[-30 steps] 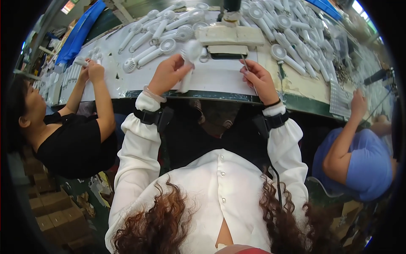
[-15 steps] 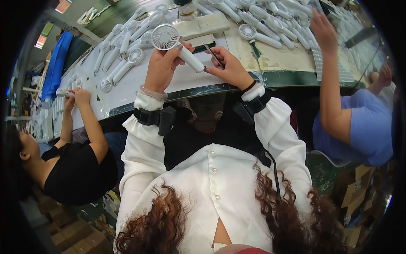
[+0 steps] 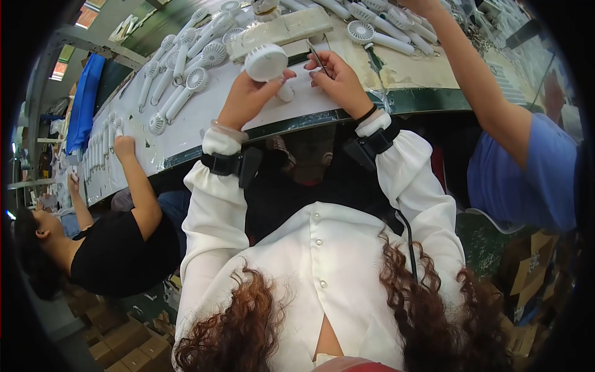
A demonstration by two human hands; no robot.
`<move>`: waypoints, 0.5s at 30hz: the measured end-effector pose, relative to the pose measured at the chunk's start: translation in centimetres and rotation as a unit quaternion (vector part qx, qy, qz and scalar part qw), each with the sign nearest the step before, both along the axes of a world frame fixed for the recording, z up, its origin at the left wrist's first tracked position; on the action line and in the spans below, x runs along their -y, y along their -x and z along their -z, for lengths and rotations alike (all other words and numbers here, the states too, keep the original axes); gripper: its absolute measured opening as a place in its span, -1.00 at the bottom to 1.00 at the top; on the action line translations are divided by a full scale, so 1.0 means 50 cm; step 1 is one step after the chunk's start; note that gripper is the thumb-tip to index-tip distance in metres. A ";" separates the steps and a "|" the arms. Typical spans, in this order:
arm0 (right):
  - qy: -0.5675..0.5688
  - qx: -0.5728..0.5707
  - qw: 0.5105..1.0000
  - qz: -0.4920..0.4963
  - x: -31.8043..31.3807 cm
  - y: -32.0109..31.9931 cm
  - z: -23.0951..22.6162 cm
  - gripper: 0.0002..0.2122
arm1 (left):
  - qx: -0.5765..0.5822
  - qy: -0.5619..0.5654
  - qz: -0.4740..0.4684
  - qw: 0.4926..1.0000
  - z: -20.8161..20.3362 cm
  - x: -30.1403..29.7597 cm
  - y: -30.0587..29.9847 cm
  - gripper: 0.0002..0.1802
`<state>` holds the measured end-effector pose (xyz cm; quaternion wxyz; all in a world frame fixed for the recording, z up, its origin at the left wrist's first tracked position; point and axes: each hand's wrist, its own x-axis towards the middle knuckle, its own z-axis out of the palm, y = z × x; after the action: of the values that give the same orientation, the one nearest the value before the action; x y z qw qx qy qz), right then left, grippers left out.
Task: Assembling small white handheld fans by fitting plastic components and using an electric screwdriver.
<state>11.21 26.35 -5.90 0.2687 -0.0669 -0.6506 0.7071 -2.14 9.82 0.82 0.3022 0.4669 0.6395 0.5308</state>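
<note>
My left hand (image 3: 248,98) is closed around a white handheld fan (image 3: 266,63). The fan's round head tips up and its solid side faces me; the end of the handle shows below the head, and fingers hide the rest. To its right, my right hand (image 3: 339,79) grips slim dark metal tweezers (image 3: 317,57), which point up and away over the table. A small gap separates the tweezers from the fan.
Loose white fans (image 3: 197,79) lie left of my hands, and more (image 3: 378,37) at the back right. A pale worn block (image 3: 282,32) stands ahead. One co-worker's arm (image 3: 483,80) reaches in at right; another person (image 3: 124,248) sits at left.
The fan has turned in my left hand, from grille side showing to solid side showing. My right hand has moved slightly away from its handle end. The right co-worker's arm reaches farther in.
</note>
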 end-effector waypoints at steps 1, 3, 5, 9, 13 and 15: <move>0.002 0.010 1.000 -0.002 -0.002 0.000 -0.001 -0.66 | 0.001 0.002 -0.002 1.000 0.004 0.001 0.004 -0.73; 0.002 0.019 1.000 -0.008 -0.005 0.000 -0.002 -0.67 | 0.013 0.009 0.003 1.000 -0.002 -0.004 0.007 -0.73; 0.005 0.012 1.000 -0.004 -0.007 -0.004 0.002 -0.67 | 0.019 0.012 0.002 1.000 0.002 -0.008 0.007 -0.72; 0.006 0.013 1.000 -0.008 -0.005 -0.008 -0.003 -0.68 | 0.002 -0.016 0.039 0.999 0.029 -0.010 0.005 -0.72; 0.003 0.022 1.000 -0.009 -0.002 -0.009 -0.013 -0.69 | -0.001 0.009 0.058 0.998 0.028 -0.003 0.014 -0.54; 0.001 0.025 1.000 -0.009 -0.002 -0.010 -0.013 -0.69 | -0.018 0.015 0.060 0.998 0.022 -0.003 0.012 -0.53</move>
<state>11.71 26.45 -5.25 0.2462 -0.0788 -0.6569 0.7083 -2.76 9.95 -0.27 0.3292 0.5093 0.6234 0.4935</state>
